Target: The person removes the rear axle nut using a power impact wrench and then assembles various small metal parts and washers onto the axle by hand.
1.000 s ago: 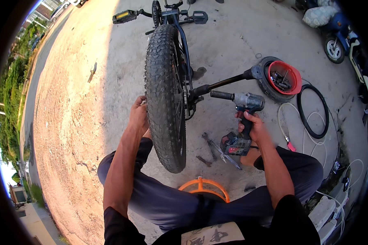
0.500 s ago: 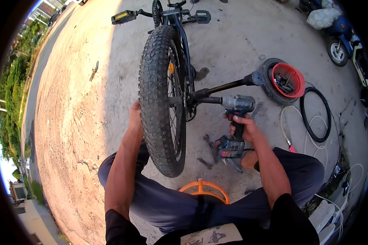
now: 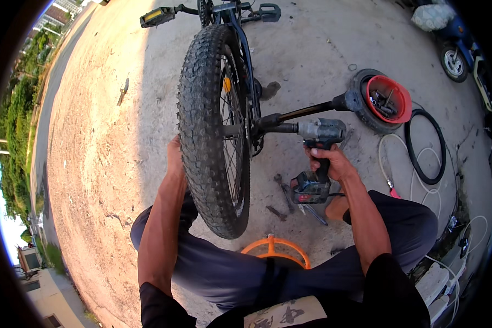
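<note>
A bicycle's fat knobby tire (image 3: 205, 131) stands upright in front of me, its wheel turned edge-on. My right hand (image 3: 334, 162) is wrapped round the grip of a cordless impact wrench (image 3: 321, 130), its battery pack (image 3: 310, 188) hanging below. The wrench's dark socket (image 3: 283, 128) points left and meets the wheel's hub area on the right side; the exact contact is hard to make out. My left hand (image 3: 173, 156) is at the tire's left side, with its fingers hidden behind the rubber. Just above the socket, a long dark bar (image 3: 309, 111) reaches rightward from the hub.
A red basin (image 3: 404, 106) of metal parts sits on a tire (image 3: 361, 90) at the right. Beyond it lie a black rubber ring (image 3: 441, 158) and a pale hose (image 3: 381, 158). Loose tools (image 3: 314, 214) and an orange frame (image 3: 276, 240) lie between my legs. A blue scooter (image 3: 459, 41) stands far right.
The view has shifted slightly, and the wheel appears a little further left. The wrench stays lined up with the hub, still in my right hand; my left hand remains beside the tire.
</note>
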Available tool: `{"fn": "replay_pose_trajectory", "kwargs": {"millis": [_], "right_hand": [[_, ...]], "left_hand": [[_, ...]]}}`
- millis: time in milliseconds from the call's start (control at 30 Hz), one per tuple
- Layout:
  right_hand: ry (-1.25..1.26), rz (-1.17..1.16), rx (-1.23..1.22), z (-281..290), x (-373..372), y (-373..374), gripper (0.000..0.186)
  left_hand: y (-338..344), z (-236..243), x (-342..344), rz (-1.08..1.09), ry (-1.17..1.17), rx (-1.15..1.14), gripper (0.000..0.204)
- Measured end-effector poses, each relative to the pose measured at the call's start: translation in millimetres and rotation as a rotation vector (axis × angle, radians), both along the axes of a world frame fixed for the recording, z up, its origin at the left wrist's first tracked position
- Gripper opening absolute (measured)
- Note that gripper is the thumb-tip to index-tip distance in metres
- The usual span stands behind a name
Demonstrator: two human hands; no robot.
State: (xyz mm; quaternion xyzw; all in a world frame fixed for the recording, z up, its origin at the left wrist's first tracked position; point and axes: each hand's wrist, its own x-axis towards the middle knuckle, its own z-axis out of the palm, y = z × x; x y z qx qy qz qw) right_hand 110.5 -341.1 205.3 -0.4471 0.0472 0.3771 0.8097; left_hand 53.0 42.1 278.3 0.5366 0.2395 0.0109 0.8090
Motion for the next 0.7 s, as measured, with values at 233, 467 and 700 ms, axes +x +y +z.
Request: {"fn": "replay_pose_trajectory", "kwargs": {"millis": [233,467,700], "right_hand": [[0.001,0.01,-0.016,-1.9,2.8,1.9,0.032],[-0.082,0.007,-0.094,0.6,13.3,-7.2,0.035],[-0.201,-0.073,-0.196,32.5,22.1,-62.6,0.046]], "left_hand": [[-1.5,5.8,-2.9,-0.013,0.001,0.066,0.022],[-7.7,5.8,-0.2,-0.013,-0.012,0.083,0.023],[-6.3,15.9,7.3,-0.004,-0.067,0.548,0.037]]}}
